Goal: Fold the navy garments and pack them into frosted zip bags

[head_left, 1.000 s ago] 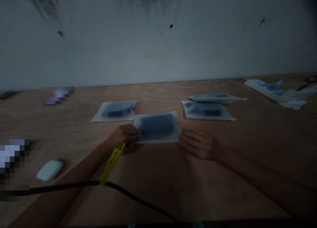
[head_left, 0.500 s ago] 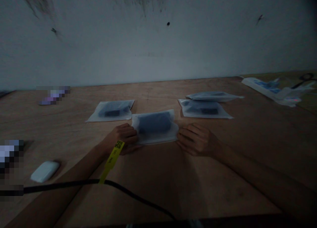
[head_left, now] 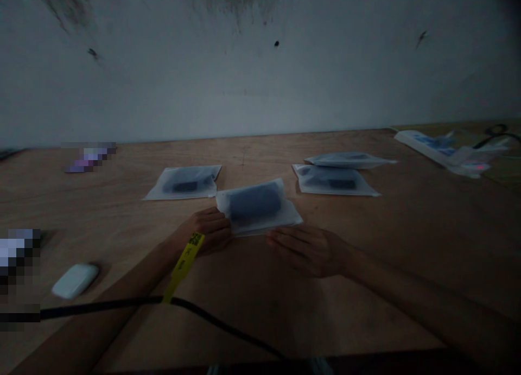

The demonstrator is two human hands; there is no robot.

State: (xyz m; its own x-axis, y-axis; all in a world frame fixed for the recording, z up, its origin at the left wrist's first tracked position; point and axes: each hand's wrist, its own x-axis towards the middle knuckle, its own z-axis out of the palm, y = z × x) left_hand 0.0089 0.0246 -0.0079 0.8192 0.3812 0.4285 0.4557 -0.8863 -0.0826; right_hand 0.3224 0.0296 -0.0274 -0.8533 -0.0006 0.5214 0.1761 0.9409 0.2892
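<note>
A translucent pouch (head_left: 255,204) containing a dark blue item was positioned at the centre of the wooden table (head_left: 252,304), directly between and forward of the two hands. The pouch was set askew, its far edge slanted away toward the right. Its near left corner was grasped by the left hand (head_left: 211,229), the fingers of which were curled. The near edge, toward the right, was met by the fingertips of the right hand (head_left: 311,250), which were extended and held together; whether the edge was pinched or merely touched could not be determined. A similar left pouch (head_left: 173,174) was located just beyond the left hand. At the right, a lower pouch (head_left: 317,186) was partly overlapped along its far side by an upper pouch (head_left: 345,159). A white case (head_left: 75,281) was placed beside the left forearm. A black cable (head_left: 220,323), fitted with a yellow tag (head_left: 181,272), was seen in front of that forearm. Plastic packaging (head_left: 431,150) was located at the far right, near the wall (head_left: 244,103).
</note>
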